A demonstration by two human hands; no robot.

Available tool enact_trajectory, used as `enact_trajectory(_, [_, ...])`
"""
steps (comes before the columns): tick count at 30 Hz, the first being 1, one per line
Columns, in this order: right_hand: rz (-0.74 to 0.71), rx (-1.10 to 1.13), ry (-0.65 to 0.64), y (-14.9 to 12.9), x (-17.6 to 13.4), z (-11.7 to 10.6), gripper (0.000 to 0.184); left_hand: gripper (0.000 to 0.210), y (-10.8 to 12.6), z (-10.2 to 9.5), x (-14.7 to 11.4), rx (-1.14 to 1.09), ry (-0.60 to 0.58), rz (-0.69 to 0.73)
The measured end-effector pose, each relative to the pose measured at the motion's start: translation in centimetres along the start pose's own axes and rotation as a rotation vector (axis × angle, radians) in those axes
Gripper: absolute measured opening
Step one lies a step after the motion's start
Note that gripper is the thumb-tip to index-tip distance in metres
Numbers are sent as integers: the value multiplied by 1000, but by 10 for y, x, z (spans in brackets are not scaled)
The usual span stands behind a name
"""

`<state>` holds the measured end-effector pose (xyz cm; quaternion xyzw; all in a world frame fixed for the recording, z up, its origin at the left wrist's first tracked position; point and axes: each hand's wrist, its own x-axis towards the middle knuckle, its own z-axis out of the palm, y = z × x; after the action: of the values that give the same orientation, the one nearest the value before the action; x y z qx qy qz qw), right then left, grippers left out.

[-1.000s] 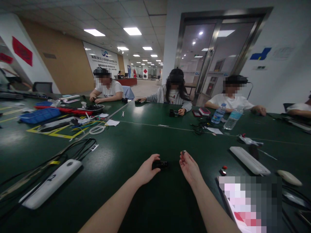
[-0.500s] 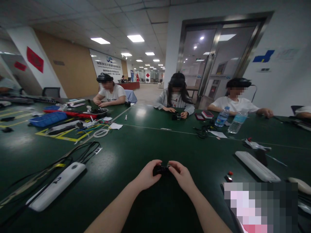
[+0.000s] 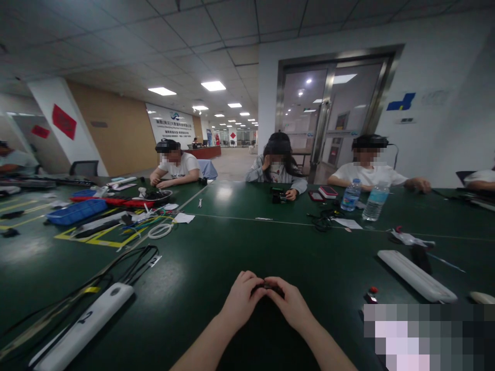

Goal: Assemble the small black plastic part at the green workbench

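Observation:
My left hand point(image 3: 243, 299) and my right hand point(image 3: 289, 301) meet over the dark green table point(image 3: 201, 288), close in front of me. Between their fingertips sits a small black object point(image 3: 266, 286), mostly covered by the fingers, so its kind does not show. Both hands are closed on it, thumbs toward me and nearly touching. The right fingertips lie against its right end, and the left fingers wrap its left side.
White power strips lie at left point(image 3: 83, 324) and right point(image 3: 415, 275). A blue tray point(image 3: 77, 211) and cables fill the far left. Two water bottles point(image 3: 351, 196) stand at the far right. Three people sit across the table. A pixelated patch covers the lower right corner.
My hands have come closer together, hiding more of the black object. The camera has tilted up slightly. The person opposite has raised one hand to the head.

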<state>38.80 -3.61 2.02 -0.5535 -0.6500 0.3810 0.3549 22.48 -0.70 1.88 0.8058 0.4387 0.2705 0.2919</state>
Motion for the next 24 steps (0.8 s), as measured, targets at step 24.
enact_trajectory(24, [52, 238, 90, 15, 6, -14, 34, 21, -28, -32, -10, 22, -147, -146])
